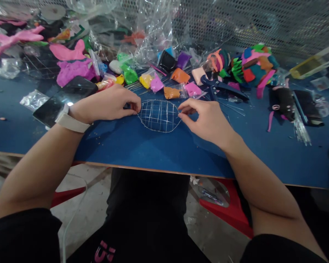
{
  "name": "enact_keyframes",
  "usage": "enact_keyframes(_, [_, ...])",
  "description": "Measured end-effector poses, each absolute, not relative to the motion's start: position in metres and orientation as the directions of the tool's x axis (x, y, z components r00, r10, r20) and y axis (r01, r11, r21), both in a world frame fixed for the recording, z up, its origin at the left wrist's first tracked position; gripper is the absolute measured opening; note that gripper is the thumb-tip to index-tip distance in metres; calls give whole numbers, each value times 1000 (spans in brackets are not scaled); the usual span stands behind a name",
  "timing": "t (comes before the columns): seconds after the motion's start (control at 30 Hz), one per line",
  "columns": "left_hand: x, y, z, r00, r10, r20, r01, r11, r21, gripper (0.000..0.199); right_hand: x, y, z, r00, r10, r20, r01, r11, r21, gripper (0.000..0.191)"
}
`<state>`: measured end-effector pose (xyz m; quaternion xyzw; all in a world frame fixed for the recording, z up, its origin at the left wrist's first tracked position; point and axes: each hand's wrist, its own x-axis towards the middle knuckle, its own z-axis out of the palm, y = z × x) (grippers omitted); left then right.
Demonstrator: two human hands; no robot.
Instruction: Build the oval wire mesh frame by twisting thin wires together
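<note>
Mid-frame, the left hand (111,102) and right hand (205,116), grips nearly closed, are pinching a wire mesh (159,118) at 2 ends, apparently steadying it.

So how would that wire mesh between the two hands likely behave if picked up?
The wire mesh is probably light for its size, being mostly open gaps between thin strands. It likely holds its shape fairly well, since crossing wires span its rounded outline between the left hand and right hand; still, such thin strands could bend under a firm push.
</note>
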<state>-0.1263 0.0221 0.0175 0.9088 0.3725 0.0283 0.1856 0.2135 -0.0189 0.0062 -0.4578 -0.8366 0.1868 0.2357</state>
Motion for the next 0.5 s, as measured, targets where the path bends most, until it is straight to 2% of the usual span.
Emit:
enact_keyframes(0.23, [-126, 22, 17, 730, 680, -68, 659, -674, 334, 34, 208, -23, 2, -376, 902, 213, 702, 427, -569, 10])
enact_keyframes(0.37, [-125, 22, 18, 726, 683, -79, 666, -669, 331, 32, 207, -21, -1, -421, 884, 203, 689, 457, -563, 2])
enact_keyframes(0.5, [-126, 22, 18, 728, 681, -80, 664, -670, 332, 33, 207, -21, 0, -444, 870, 213, 689, 484, -540, 5])
